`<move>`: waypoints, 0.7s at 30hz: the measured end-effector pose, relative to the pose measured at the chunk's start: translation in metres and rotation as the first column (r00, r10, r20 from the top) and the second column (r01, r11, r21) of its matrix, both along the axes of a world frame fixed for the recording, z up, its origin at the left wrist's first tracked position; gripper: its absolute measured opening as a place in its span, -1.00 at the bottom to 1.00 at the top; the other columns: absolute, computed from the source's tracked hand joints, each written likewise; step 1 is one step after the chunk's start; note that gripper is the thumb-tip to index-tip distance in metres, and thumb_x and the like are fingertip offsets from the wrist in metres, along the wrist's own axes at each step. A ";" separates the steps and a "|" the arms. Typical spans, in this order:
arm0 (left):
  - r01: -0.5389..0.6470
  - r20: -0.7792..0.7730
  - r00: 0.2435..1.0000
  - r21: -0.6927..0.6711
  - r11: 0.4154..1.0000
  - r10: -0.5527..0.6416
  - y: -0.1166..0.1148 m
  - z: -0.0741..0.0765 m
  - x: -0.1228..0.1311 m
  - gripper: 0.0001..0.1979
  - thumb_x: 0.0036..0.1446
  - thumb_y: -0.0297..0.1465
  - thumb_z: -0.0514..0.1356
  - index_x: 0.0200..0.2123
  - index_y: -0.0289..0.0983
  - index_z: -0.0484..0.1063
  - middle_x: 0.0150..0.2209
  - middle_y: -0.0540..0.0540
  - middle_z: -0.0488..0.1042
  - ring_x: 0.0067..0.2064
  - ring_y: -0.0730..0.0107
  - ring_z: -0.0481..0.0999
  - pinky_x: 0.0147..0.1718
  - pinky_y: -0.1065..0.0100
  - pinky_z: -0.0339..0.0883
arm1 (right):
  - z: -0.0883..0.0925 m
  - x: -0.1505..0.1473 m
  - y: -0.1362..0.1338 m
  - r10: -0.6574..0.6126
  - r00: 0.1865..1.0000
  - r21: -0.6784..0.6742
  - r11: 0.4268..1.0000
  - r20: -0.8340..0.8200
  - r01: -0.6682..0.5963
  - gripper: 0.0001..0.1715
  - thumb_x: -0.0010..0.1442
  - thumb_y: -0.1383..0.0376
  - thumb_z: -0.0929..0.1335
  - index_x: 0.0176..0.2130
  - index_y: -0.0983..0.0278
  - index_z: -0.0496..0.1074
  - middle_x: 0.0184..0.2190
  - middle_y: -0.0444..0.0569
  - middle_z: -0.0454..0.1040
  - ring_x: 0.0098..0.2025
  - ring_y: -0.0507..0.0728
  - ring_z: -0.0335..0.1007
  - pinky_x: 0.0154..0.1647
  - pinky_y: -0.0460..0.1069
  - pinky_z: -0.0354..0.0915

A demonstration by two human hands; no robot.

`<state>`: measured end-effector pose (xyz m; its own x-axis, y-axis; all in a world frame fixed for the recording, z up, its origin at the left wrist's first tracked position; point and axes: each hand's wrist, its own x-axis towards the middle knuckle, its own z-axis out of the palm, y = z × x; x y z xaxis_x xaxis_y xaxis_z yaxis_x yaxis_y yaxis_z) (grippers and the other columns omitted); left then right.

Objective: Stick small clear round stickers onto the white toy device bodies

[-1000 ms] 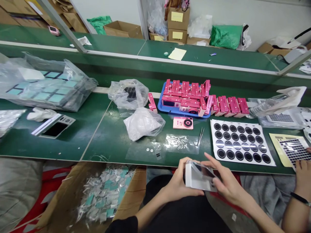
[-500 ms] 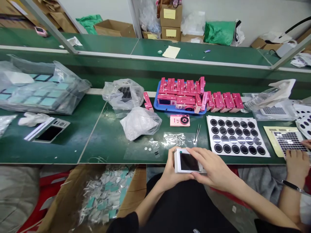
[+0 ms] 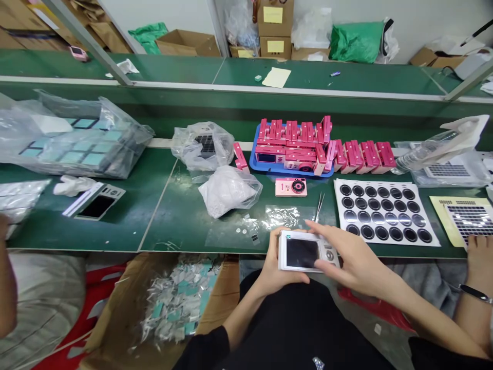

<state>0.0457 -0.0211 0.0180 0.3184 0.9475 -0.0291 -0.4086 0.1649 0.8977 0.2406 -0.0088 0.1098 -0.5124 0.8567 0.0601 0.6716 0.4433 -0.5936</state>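
Observation:
A white digital camera [image 3: 302, 252], its dark screen and round button pad facing up, is held just off the bench's front edge. My left hand [image 3: 275, 267] wraps around its left end, with the thumb along the lower side. Around the right end is my right hand [image 3: 350, 257], its thumb at the screen's lower right corner and its fingers over the top edge. Beyond the hands lie a pair of tweezers [image 3: 319, 206] and a pink camera [image 3: 291, 187]. Small round and dark pieces rest on a clear plastic film [image 3: 227, 237] to the left.
A blue tray [image 3: 252, 160] is stacked with pink cameras; more stand beside it. A sheet of black round stickers [image 3: 385, 213] lies at right, plastic bags [image 3: 231, 190] at left. Co-workers' arms [image 3: 477, 267] show at both sides. Below the bench, a carton [image 3: 115, 308] holds scraps.
My right hand has shifted right along the camera, uncovering the button pad, and its thumb now rests by the screen. The whole view has shifted slightly; a co-worker's arm has appeared at left.

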 end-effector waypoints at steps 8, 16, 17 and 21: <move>-0.044 -0.033 0.998 0.007 0.999 0.045 -0.001 0.001 -0.002 -0.01 -0.41 0.01 0.53 0.02 -0.15 0.10 -0.02 -0.12 0.35 0.04 0.09 0.44 0.08 0.08 0.31 | 0.002 -0.012 -0.008 0.049 0.982 0.176 0.981 0.181 -0.081 -0.27 0.31 0.05 0.26 0.37 0.18 0.06 0.07 0.14 0.48 -0.03 0.27 0.50 -0.08 0.17 0.47; 0.035 -0.034 0.999 0.057 0.998 -0.033 -0.001 0.003 -0.008 -0.13 -0.26 -0.13 0.54 0.03 -0.17 0.13 0.06 -0.18 0.35 0.12 0.00 0.42 0.13 0.01 0.29 | 0.001 -0.009 0.003 0.042 0.987 0.092 0.994 0.153 -0.057 -0.33 0.31 0.13 0.19 0.35 0.20 0.11 -0.11 0.04 0.57 -0.32 0.16 0.54 -0.36 0.02 0.45; 0.053 -0.014 0.999 0.069 0.996 -0.053 -0.001 0.004 -0.009 -0.13 -0.25 -0.14 0.53 0.03 -0.17 0.12 0.09 -0.21 0.35 0.14 -0.02 0.41 0.13 0.00 0.29 | 0.005 -0.006 0.008 0.026 0.995 0.001 1.000 0.095 -0.026 -0.35 0.34 0.15 0.16 0.36 0.16 0.08 -0.14 -0.02 0.59 -0.36 0.12 0.53 -0.37 0.00 0.44; 0.047 0.049 0.997 0.092 0.995 -0.051 -0.001 0.005 -0.009 -0.12 -0.24 -0.14 0.53 0.03 -0.16 0.08 0.10 -0.25 0.36 0.15 -0.02 0.43 0.16 -0.03 0.27 | 0.022 0.002 0.026 -0.066 0.990 -0.287 0.957 -0.128 0.027 -0.45 0.44 0.14 0.08 0.35 0.11 0.09 -0.19 -0.10 0.61 -0.28 0.09 0.56 -0.29 -0.03 0.44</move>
